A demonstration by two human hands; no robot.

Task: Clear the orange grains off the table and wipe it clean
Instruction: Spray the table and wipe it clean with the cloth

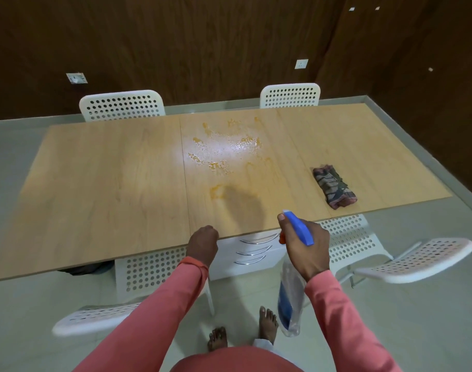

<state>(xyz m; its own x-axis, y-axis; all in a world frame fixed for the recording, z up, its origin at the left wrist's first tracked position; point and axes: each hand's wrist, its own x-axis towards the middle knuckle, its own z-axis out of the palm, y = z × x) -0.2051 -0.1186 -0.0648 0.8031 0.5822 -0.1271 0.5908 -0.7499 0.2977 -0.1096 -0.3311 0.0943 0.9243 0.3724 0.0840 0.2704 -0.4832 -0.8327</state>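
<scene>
Orange grains (224, 154) lie scattered in wet, glistening patches across the middle panel of the wooden table (108, 183), with a smaller smear nearer the front edge. Droplets shine around them under the light.

From the head camera, the right hand (306, 245) is curled round a spray bottle (291, 296), its fingers wrapped about the neck below the blue nozzle head, which points out over the table toward the grains. The clear bottle body hangs below the hand, in front of the table's near edge, with blue liquid in its lower part. The left hand (204, 244) hovers at the near edge of the table with its fingers curled in, holding nothing; whether it touches the edge cannot be told.

A folded, dark patterned cloth (334, 187) lies on the right panel of the table, well apart from the grains. White perforated chairs (122, 104) stand at the far side, and more sit near the person. A white drawer unit (253, 251) with curved handles is under the table. Both sleeves are pink.
</scene>
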